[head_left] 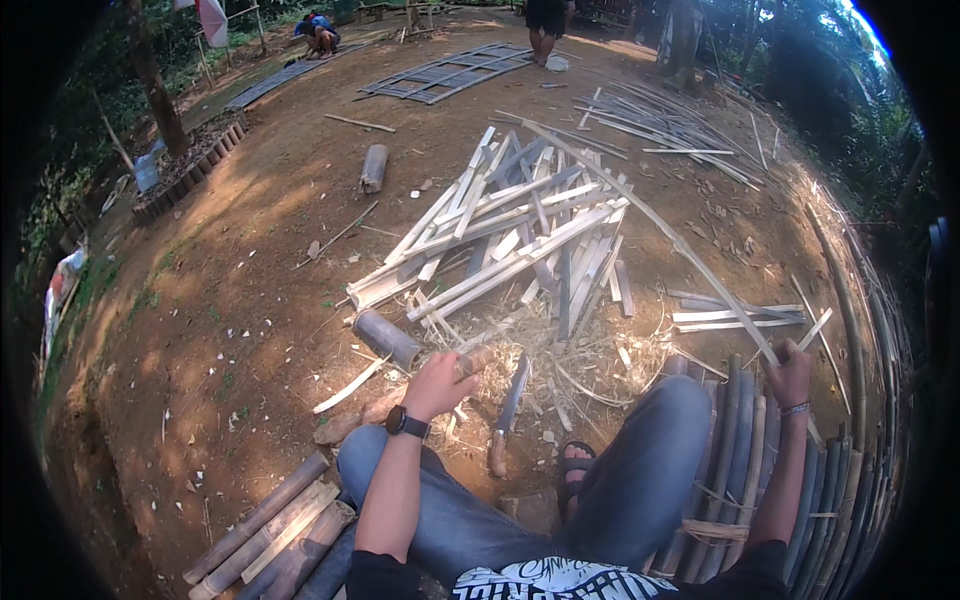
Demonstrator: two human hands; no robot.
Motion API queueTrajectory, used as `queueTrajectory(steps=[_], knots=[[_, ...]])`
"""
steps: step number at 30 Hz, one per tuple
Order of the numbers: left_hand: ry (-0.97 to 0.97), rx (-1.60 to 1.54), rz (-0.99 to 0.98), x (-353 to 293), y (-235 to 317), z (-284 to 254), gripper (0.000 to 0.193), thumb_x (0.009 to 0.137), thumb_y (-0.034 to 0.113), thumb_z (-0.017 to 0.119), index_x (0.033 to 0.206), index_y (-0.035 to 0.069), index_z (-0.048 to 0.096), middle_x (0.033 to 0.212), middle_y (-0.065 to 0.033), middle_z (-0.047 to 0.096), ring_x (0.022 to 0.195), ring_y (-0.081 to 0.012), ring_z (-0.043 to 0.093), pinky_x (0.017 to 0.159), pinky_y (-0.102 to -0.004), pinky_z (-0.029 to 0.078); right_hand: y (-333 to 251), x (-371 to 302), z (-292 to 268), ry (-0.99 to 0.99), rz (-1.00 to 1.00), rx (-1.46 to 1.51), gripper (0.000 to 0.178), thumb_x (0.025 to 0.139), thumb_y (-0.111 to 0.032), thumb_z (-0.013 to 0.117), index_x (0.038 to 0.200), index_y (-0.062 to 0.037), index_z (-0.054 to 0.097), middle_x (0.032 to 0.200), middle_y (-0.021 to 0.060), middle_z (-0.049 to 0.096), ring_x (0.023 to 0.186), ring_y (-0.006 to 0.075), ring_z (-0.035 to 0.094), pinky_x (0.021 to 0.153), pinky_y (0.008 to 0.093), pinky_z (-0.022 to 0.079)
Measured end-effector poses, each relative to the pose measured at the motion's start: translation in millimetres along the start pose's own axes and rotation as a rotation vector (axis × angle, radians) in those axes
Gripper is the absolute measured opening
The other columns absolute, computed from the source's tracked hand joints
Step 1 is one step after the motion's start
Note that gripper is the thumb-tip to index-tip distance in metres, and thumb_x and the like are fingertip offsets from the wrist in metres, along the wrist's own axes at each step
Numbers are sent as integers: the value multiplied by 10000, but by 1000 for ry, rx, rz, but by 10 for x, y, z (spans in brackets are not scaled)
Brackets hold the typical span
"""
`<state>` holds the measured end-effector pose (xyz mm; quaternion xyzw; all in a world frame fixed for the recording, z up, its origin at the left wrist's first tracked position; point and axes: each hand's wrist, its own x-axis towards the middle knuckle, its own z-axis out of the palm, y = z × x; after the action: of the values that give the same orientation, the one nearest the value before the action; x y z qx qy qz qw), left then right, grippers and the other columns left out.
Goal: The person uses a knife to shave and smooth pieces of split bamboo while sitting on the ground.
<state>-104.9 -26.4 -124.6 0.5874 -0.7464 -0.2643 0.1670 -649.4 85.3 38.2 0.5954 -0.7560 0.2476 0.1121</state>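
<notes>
While our right hand (787, 374) grips a long bamboo strip (682, 246), right to upper centre, and what our left hand (436, 386) holds we cannot tell, careless swinging could snag central slats (516, 262).

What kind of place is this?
It looks like an outdoor yard for working bamboo: split strips lie heaped on bare dirt, a knife lies near them, and slatted panels lie farther back.

Outdr wk yd: dirt (270, 300), bamboo (520, 262)
</notes>
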Motion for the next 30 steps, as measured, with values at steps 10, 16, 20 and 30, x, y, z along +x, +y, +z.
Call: queueTrajectory(steps=[10,16,20,30], knots=[[706,-1717,381,-733,169,-1707,1237,663,873,453,1462,-17,138,1466,-268,256,1360,-372,283,1130,-481,211,-2474,887,974,-871,-546,836,226,756,-133,765,776,48,630,655,77,661,546,104,638,482,237,490],[946,-1550,932,-1714,229,-2068,1090,693,852,451,1416,44,339,1363,-146,471,1092,-221,528,892,-354,440,-3574,279,1750,-1347,-889,1109,223,759,-160,776,798,26,661,651,60,665,535,107,641,474,234,484],[1003,-1437,861,-2445,58,-2097,452,938,507,475,895,57,465,688,-5,387,657,-123,420,619,-277,388,-4090,-316,2390,-1376,-1047,1188,312,731,-221,802,868,16,651,725,83,678,658,140,668,583,270,526],[1713,-761,117,-988,979,-1728,487,951,519,435,635,148,420,555,25,379,497,-120,390,489,-255,340,-2610,-1354,3868,-624,612,788,332,736,-284,664,948,-36,604,967,189,664,906,340,642,768,432,512]])
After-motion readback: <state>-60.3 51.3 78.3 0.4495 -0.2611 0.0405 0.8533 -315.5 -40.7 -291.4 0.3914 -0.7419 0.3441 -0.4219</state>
